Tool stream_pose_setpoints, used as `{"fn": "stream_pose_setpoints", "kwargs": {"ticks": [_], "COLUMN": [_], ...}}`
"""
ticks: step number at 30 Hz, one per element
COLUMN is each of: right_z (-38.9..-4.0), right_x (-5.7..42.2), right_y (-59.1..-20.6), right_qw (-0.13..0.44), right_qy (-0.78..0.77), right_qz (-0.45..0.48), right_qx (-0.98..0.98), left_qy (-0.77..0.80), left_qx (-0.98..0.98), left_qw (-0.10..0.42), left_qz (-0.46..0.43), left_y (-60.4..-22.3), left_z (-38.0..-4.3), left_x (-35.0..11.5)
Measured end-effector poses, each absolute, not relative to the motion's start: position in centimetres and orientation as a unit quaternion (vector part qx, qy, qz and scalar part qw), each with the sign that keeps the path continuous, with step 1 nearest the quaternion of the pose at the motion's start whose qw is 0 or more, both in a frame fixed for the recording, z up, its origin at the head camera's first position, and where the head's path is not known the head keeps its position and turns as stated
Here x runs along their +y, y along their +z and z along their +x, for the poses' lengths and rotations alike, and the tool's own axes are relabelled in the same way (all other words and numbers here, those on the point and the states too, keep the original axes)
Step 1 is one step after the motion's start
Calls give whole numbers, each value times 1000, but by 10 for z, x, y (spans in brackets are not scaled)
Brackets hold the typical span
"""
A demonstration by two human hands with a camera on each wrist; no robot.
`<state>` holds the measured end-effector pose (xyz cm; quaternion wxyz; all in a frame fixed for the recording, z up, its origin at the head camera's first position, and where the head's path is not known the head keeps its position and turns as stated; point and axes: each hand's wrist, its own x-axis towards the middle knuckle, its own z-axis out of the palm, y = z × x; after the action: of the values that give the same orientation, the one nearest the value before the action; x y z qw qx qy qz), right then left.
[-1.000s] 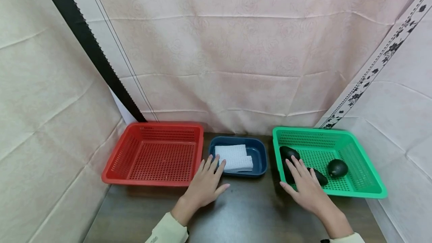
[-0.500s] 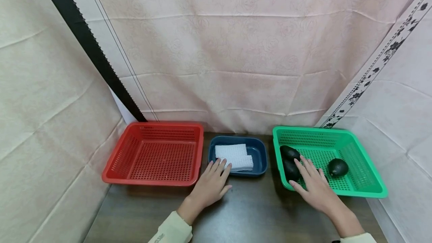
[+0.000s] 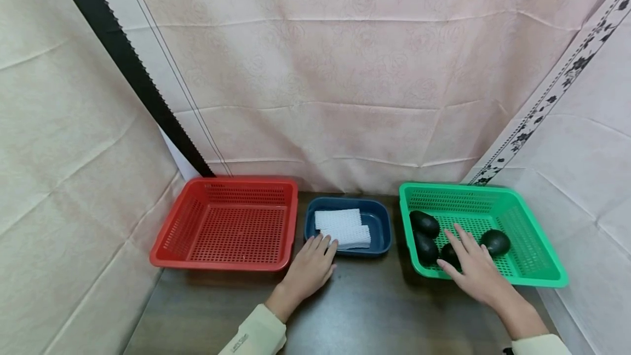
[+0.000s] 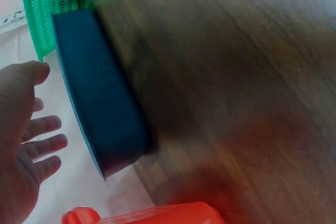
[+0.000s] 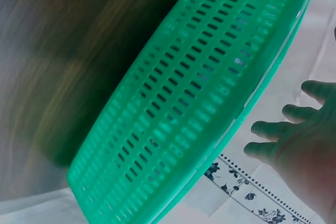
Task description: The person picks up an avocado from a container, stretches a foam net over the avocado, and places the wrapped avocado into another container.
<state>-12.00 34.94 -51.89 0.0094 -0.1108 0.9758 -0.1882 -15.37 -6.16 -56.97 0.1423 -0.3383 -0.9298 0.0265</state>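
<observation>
My right hand hovers over the front of the green basket, fingers spread and holding nothing. Several dark avocados lie in that basket: one at the back left, another avocado just in front of it, and an avocado to the right of my fingers. My fingers partly cover a further avocado. At the front rim of the small blue tray, my left hand has its fingers extended, fingertips overlapping the folded white foam nets inside.
A red basket with nothing in it stands left of the blue tray. All three containers stand in a row along the back of the dark wooden table. Pale cloth hangs behind and at both sides.
My right hand has moved right over the green basket, uncovering the two avocados at its left. My left hand has shifted slightly right and toward me. The avocados and nets stay in place.
</observation>
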Motion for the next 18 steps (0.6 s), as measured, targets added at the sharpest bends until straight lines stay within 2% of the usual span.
{"fn": "stream_pose_setpoints", "kwargs": {"ticks": [5,13,18], "right_z": [-124,-131,-135], "right_x": [358,375,382], "right_y": [-516,-515,-512], "right_qw": [6,-14,-6], "right_qy": [-175,-129,-112], "right_qz": [-117,-133,-132], "right_qx": [978,983,985], "left_qy": [32,26,42], "left_qx": [-933,-923,-920], "left_qw": [136,179,183], "left_qz": [-331,-339,-344], "left_y": [-574,-581,-582], "left_z": [-157,-162,-163], "left_x": [-60,-59,-59]}}
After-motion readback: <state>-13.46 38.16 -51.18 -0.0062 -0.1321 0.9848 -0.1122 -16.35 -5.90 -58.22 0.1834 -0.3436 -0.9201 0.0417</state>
